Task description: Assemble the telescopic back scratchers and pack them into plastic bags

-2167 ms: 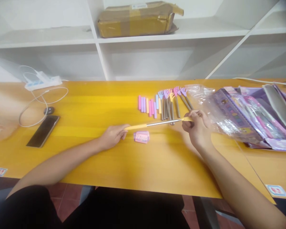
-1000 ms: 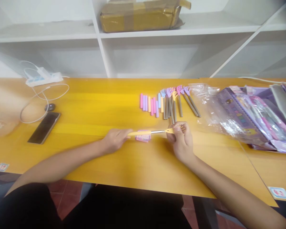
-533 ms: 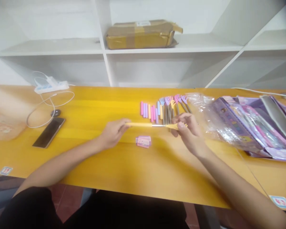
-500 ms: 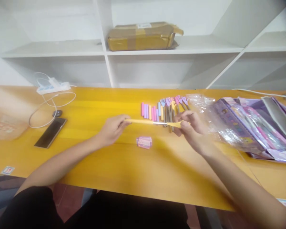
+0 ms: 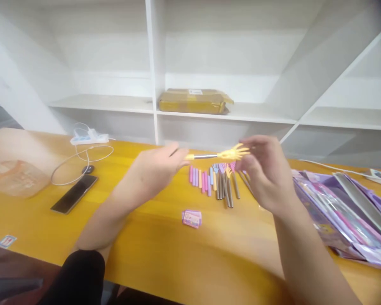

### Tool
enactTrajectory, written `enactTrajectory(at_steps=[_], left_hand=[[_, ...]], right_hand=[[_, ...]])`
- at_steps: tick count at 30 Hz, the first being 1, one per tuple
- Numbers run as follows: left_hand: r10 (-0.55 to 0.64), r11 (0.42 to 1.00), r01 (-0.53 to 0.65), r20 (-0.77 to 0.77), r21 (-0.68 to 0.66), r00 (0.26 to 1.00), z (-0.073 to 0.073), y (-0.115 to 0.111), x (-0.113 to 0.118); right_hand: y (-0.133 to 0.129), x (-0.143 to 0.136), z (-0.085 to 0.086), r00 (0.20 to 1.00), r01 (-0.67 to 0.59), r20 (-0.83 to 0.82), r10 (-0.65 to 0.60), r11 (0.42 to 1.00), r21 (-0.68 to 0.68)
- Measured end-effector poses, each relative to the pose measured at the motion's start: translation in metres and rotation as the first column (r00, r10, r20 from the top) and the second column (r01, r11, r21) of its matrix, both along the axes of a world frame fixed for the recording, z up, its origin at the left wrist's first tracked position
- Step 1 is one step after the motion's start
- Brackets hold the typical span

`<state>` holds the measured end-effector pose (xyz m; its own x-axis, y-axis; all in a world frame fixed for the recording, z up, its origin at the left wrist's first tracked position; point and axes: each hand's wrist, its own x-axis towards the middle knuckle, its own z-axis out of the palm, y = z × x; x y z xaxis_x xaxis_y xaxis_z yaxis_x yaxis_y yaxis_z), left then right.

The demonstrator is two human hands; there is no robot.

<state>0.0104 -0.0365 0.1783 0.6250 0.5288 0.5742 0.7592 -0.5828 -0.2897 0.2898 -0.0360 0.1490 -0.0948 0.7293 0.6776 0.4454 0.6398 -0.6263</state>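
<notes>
Right of the left hand, which grips its handle, a yellow claw stick extends to the right hand, loosely curled at the prongs; whether it grips them is hard to tell.

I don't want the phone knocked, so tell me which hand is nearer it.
Left. The left hand is to the right of the phone; the right hand is farther right, by the yellow backscratcher.
</notes>
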Motion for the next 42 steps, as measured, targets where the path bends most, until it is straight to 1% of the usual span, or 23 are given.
enactTrajectory(at_steps=[1, 3, 5, 7, 9, 11, 13, 17, 19, 21, 23, 25, 28, 34, 37, 40, 42], left_hand=[[-0.007, 1.000, 0.008, 0.013, -0.030, 1.000, -0.001, 0.000, -0.005], [-0.048, 0.994, 0.050, 0.024, -0.100, 0.999, -0.003, 0.003, -0.014], [-0.092, 0.981, 0.095, 0.026, -0.168, 0.995, -0.004, 0.005, -0.018], [-0.113, 0.969, 0.117, 0.028, -0.216, 0.993, -0.005, 0.005, -0.015], [-0.128, 0.965, 0.129, 0.021, -0.228, 0.992, -0.006, 0.002, -0.008], [-0.146, 0.967, 0.143, 0.005, -0.211, 0.989, -0.008, 0.000, -0.002], [-0.158, 0.974, 0.155, -0.003, -0.168, 0.987, -0.010, -0.002, 0.004], [-0.174, 0.984, 0.174, 0.022, -0.027, 0.985, -0.013, -0.001, 0.009], [-0.164, 0.986, 0.164, 0.024, 0.018, 0.986, -0.015, 0.001, 0.010], [-0.152, 0.988, 0.151, 0.007, 0.037, 0.988, -0.016, 0.003, 0.011], [-0.151, 0.987, 0.152, -0.014, 0.048, 0.988, -0.017, 0.003, 0.012], [-0.158, 0.987, 0.159, -0.013, 0.028, 0.987, -0.017, 0.003, 0.011], [-0.165, 0.986, 0.166, 0.029, -0.007, 0.986, -0.016, 0.003, 0.009], [-0.187, 0.976, 0.184, 0.016, 0.119, 0.982, -0.016, 0.015, 0.005], [-0.217, 0.966, 0.213, 0.008, 0.149, 0.976, -0.019, 0.023, 0.006], [-0.214, 0.968, 0.212, 0.001, 0.133, 0.977, -0.021, 0.027, 0.007], [-0.206, 0.972, 0.203, 0.014, 0.121, 0.979, -0.021, 0.031, 0.003]], right_hand=[[0.000, 0.001, 0.000, 0.993, 0.040, 0.106, -0.052, 0.992, 0.117], [0.000, 0.002, 0.001, 0.928, 0.064, 0.331, -0.169, 0.950, 0.306], [-0.003, 0.002, 0.004, 0.843, 0.035, 0.484, -0.235, 0.921, 0.387], [-0.008, 0.001, 0.005, 0.783, 0.002, 0.572, -0.243, 0.921, 0.389], [-0.014, 0.000, 0.006, 0.725, -0.009, 0.647, -0.236, 0.936, 0.352], [-0.019, 0.000, 0.006, 0.675, -0.003, 0.700, -0.235, 0.947, 0.322], [-0.023, 0.001, 0.006, 0.650, 0.000, 0.720, -0.243, 0.948, 0.320], [-0.024, 0.003, 0.007, 0.662, -0.017, 0.706, -0.250, 0.937, 0.348], [-0.022, 0.000, 0.008, 0.645, -0.043, 0.717, -0.264, 0.924, 0.379], [-0.021, -0.003, 0.008, 0.620, -0.074, 0.729, -0.291, 0.903, 0.424], [-0.021, -0.006, 0.008, 0.612, -0.094, 0.726, -0.313, 0.883, 0.460], [-0.020, -0.009, 0.008, 0.621, -0.105, 0.716, -0.319, 0.872, 0.479], [-0.018, -0.009, 0.006, 0.646, -0.111, 0.692, -0.324, 0.856, 0.504], [-0.007, -0.005, 0.000, 0.684, -0.083, 0.644, -0.342, 0.841, 0.534], [-0.003, -0.005, -0.002, 0.707, -0.062, 0.627, -0.327, 0.855, 0.515], [0.001, -0.005, -0.004, 0.732, -0.042, 0.622, -0.277, 0.893, 0.448], [0.006, 0.002, -0.006, 0.763, -0.034, 0.598, -0.246, 0.909, 0.416]])
